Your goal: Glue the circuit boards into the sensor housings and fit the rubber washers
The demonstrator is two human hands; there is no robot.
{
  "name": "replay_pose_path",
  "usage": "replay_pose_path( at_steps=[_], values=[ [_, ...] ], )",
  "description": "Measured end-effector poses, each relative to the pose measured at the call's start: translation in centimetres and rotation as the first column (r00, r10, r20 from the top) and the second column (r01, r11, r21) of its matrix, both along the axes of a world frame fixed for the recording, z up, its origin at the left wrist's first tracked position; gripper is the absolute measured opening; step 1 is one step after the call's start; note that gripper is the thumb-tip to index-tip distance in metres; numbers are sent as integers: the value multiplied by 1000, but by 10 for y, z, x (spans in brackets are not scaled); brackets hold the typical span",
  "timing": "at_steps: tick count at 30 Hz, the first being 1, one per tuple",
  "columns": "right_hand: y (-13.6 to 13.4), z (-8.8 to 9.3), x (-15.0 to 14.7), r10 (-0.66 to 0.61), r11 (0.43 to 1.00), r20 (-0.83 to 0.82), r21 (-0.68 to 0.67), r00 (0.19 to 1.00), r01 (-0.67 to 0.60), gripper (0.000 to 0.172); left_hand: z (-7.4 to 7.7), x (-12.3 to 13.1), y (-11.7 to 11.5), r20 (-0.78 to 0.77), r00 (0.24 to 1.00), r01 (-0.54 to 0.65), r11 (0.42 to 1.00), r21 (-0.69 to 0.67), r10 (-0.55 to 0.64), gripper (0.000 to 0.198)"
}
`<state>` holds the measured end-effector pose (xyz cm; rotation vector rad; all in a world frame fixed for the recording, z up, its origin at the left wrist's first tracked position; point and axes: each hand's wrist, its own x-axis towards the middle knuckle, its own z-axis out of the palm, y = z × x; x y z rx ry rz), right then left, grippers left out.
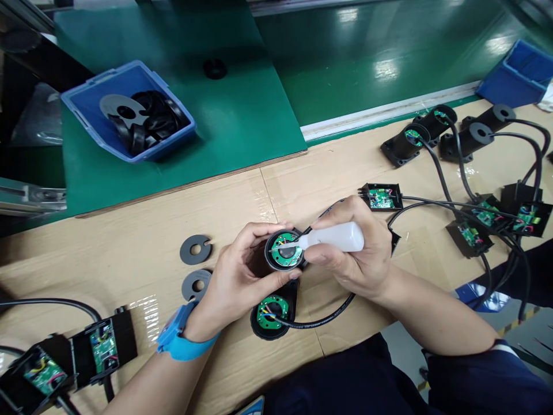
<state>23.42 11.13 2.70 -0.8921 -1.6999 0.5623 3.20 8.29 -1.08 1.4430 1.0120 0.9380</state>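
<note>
My left hand [244, 271] is wrapped round a black cylindrical housing [268, 253], its round mouth facing up and showing a green circuit board [283, 257] inside. In my right hand [360, 256] is a small translucent squeeze bottle [337, 236], pinched between thumb and fingers. The bottle lies nearly level, and its thin nozzle reaches over the board, at the left part of the ring; whether it touches I cannot tell. Just below stands a second black housing [254, 329] with a similar board and a black cable [324, 323]. Two grey slotted discs [188, 252] lie left of my left hand.
A blue bin [93, 135] of black rings and a grey disc stands on the green board [242, 121]. Several housings [404, 147] with cables and open black boxes [382, 197] crowd the right. More open boxes [125, 346] lie lower left. Another blue bin [516, 75] sits far right.
</note>
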Motion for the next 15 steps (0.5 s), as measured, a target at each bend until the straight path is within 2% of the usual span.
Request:
replay_pose_path(
  at_steps=[5,8,10,12,15],
  values=[
    [3,-3,1,-22,994,-82,-105,996,13,26,0,-1,1,-35,999,3,1000,20,-3,57],
    [10,-8,6,-98,976,-136,-206,986,69,31,-4,-2,5,-91,995,-38,998,48,42,58],
    [17,-13,10,-168,943,-249,-324,954,82,37,-5,-3,8,-173,983,-52,995,85,66,57],
    [25,-17,13,-226,893,-383,-449,896,33,42,1,-6,12,-304,952,-4,991,132,44,57],
    [36,-18,16,-231,830,-478,-551,847,-84,43,25,-22,12,-507,860,87,966,244,51,64]
  ],
)
